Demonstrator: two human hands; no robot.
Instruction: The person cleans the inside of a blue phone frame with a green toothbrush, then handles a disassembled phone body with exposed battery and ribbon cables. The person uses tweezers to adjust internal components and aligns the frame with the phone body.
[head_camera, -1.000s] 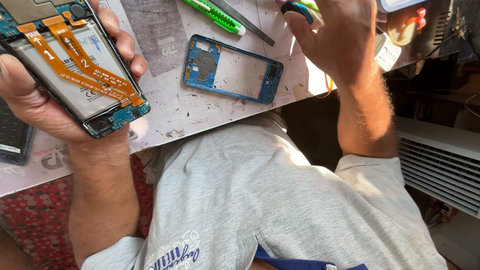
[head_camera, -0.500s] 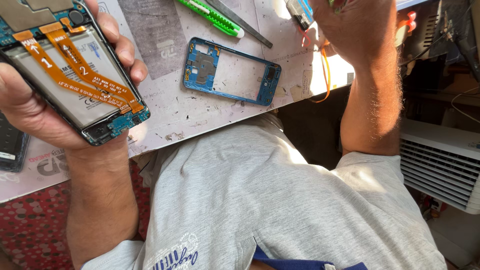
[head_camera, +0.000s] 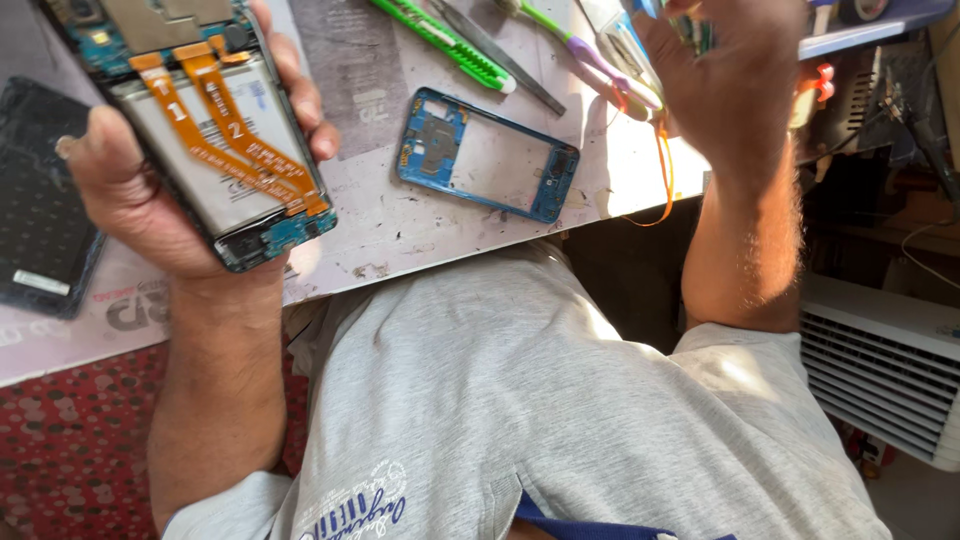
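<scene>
My left hand (head_camera: 140, 200) grips an opened phone (head_camera: 215, 150) with its back off. The grey battery, the circuit boards and two orange ribbon cables are showing. My right hand (head_camera: 730, 80) is raised at the top right over the table's edge, fingers curled around a small blue-tipped tool (head_camera: 645, 6) that is mostly cut off by the frame. A blue phone middle frame (head_camera: 487, 155) lies flat on the white work mat (head_camera: 400, 230) between my hands.
A green utility knife (head_camera: 440, 40), metal tweezers (head_camera: 500, 55) and a purple-and-green tool (head_camera: 580, 45) lie at the mat's far side. A dark phone panel (head_camera: 40, 200) lies at the left. An orange cord (head_camera: 665, 170) hangs off the edge. A white vented unit (head_camera: 880, 370) stands at the right.
The right hand has lifted and shifted slightly right with the small tool. The left hand with the phone stays about where it was.
</scene>
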